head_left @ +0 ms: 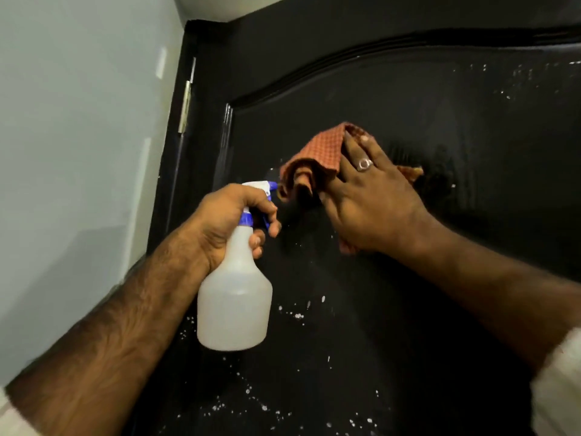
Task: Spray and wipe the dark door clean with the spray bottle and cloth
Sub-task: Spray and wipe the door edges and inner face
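- Left hand (234, 220): fingers curled round the neck of the spray bottle (234, 305), one finger on the blue trigger; bottle held just off the door, nozzle (273, 185) aimed toward the cloth.
- Spray bottle: translucent white body, blue collar, white-and-blue head; hangs roughly upright below the fist.
- Right hand (369, 199): fingers straight and spread, palm flat, pressing the cloth (314, 162) against the door; a ring (364, 164) on one finger.
- Cloth: orange-red check weave, bunched and folded; sticks out above and left of the hand, with small corners showing at the hand's right and lower edges.
- Dark door (408, 309): glossy black, raised arched moulding (345, 62) above the hands; white droplets scattered over the lower panel and upper right.
- Hinge (185, 108): metal, on the door's left edge, next to a pale wall (78, 152).
- White sleeve (558, 388) at the right forearm.
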### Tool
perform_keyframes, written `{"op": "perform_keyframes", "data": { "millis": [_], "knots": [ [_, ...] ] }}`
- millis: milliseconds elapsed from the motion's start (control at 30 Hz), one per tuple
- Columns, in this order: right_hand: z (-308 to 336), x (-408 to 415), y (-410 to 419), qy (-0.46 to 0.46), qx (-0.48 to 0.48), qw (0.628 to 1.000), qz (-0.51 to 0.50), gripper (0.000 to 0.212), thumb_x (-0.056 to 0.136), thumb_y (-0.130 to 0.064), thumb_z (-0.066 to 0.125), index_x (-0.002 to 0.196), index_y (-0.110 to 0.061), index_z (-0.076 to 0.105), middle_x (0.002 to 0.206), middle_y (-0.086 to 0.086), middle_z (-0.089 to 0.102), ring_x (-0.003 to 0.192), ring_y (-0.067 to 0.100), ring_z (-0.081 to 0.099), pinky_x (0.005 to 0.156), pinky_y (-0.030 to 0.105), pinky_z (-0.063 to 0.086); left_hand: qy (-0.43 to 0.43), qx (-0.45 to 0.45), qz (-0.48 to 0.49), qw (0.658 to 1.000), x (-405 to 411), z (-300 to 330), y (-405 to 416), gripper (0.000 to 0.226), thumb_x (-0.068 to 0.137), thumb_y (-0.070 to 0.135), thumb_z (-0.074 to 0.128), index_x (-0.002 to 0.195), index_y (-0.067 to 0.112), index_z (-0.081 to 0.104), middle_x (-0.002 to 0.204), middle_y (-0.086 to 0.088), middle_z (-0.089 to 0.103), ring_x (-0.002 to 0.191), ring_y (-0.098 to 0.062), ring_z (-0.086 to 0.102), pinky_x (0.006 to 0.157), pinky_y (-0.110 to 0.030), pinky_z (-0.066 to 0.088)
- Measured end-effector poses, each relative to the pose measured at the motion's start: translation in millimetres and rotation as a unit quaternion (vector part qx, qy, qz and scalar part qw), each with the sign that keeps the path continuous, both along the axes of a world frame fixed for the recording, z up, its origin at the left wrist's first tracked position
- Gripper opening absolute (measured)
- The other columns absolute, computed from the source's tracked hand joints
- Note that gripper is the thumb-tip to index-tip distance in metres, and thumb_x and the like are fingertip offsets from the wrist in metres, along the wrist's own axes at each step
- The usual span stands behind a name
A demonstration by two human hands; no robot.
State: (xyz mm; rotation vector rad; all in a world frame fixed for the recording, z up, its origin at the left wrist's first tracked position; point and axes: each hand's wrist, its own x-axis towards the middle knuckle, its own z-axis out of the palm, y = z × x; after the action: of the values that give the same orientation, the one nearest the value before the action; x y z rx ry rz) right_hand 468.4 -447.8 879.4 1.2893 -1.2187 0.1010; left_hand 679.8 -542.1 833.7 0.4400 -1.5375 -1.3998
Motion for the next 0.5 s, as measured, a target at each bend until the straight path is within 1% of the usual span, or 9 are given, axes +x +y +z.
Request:
{"op": "perform_keyframes", "data": {
  "millis": [100, 133, 200, 267, 367, 433, 467, 500],
  "knots": [
    [-67, -13, 23, 0.040, 0.079, 0.996, 0.002, 0.057, 0.107, -0.046, 0.036, 0.151, -0.018, 0.057, 0.165, 0.017, 0.043, 0.162, 0.039, 0.020, 0.131, 0.058, 0.015, -0.017, 0.010, -0.032, 0.999, 8, -19, -5, 0.013, 0.086, 0.016, 0.066, 0.085, 0.003, 0.070, 0.086, -0.021, 0.070, 0.042, -0.016, 0.048, 0.044, -0.025, 0.049],
    [-84, -19, 33, 0.046, 0.096, 0.994, 0.000, 0.055, 0.107, -0.047, 0.040, 0.149, -0.019, 0.060, 0.164, 0.015, 0.046, 0.162, 0.037, 0.022, 0.131, 0.058, 0.017, -0.012, 0.011, -0.037, 0.999, 12, -20, -7, 0.015, 0.087, 0.016, 0.065, 0.088, 0.002, 0.070, 0.090, -0.022, 0.073, 0.041, -0.016, 0.049, 0.044, -0.025, 0.049],
    [-90, -29, 47, 0.042, 0.091, 0.995, 0.007, 0.053, 0.105, -0.050, 0.047, 0.145, -0.020, 0.065, 0.159, 0.013, 0.052, 0.160, 0.035, 0.029, 0.130, 0.057, 0.021, 0.001, 0.012, -0.039, 0.999, 23, -16, -12, 0.018, 0.090, 0.016, 0.063, 0.093, 0.000, 0.071, 0.097, -0.022, 0.076, 0.041, -0.014, 0.050, 0.043, -0.025, 0.050],
    [-63, -35, 51, 0.014, 0.035, 0.999, 0.013, 0.056, 0.102, -0.052, 0.047, 0.144, -0.020, 0.067, 0.159, 0.015, 0.053, 0.159, 0.035, 0.031, 0.130, 0.057, 0.020, 0.002, 0.005, -0.037, 0.999, 33, -7, -15, 0.017, 0.091, 0.016, 0.063, 0.093, 0.001, 0.071, 0.098, -0.022, 0.076, 0.041, -0.014, 0.051, 0.043, -0.025, 0.050],
    [9, -21, 33, -0.053, -0.069, 0.996, 0.005, 0.062, 0.101, -0.054, 0.035, 0.142, -0.020, 0.067, 0.161, 0.019, 0.048, 0.159, 0.038, 0.026, 0.132, 0.057, 0.012, -0.008, -0.016, -0.017, 1.000, 41, 9, -16, 0.017, 0.092, 0.018, 0.063, 0.092, 0.003, 0.072, 0.097, -0.020, 0.077, 0.041, -0.013, 0.051, 0.044, -0.024, 0.051],
    [51, -3, 0, -0.068, -0.095, 0.993, -0.006, 0.070, 0.102, -0.053, 0.028, 0.155, -0.015, 0.051, 0.164, 0.021, 0.043, 0.160, 0.042, 0.023, 0.131, 0.059, 0.010, 0.000, -0.021, 0.002, 1.000, 43, 19, -18, 0.017, 0.092, 0.019, 0.063, 0.092, 0.004, 0.071, 0.096, -0.019, 0.077, 0.042, -0.013, 0.050, 0.045, -0.024, 0.050],
    [66, 8, -17, -0.067, -0.091, 0.993, -0.019, 0.073, 0.102, -0.053, 0.023, 0.161, -0.014, 0.043, 0.166, 0.021, 0.040, 0.160, 0.044, 0.020, 0.131, 0.059, 0.007, 0.007, -0.022, 0.011, 1.000, 44, 23, -19, 0.017, 0.092, 0.019, 0.063, 0.092, 0.004, 0.071, 0.096, -0.019, 0.077, 0.042, -0.013, 0.050, 0.045, -0.023, 0.050],
    [75, 21, -37, -0.064, -0.082, 0.994, -0.029, 0.076, 0.101, -0.054, 0.020, 0.164, -0.015, 0.039, 0.167, 0.020, 0.038, 0.161, 0.044, 0.017, 0.131, 0.060, 0.005, 0.014, -0.021, 0.020, 0.999, 45, 26, -21, 0.016, 0.092, 0.018, 0.063, 0.092, 0.004, 0.071, 0.096, -0.019, 0.077, 0.042, -0.013, 0.050, 0.045, -0.023, 0.050]
  ]
}}
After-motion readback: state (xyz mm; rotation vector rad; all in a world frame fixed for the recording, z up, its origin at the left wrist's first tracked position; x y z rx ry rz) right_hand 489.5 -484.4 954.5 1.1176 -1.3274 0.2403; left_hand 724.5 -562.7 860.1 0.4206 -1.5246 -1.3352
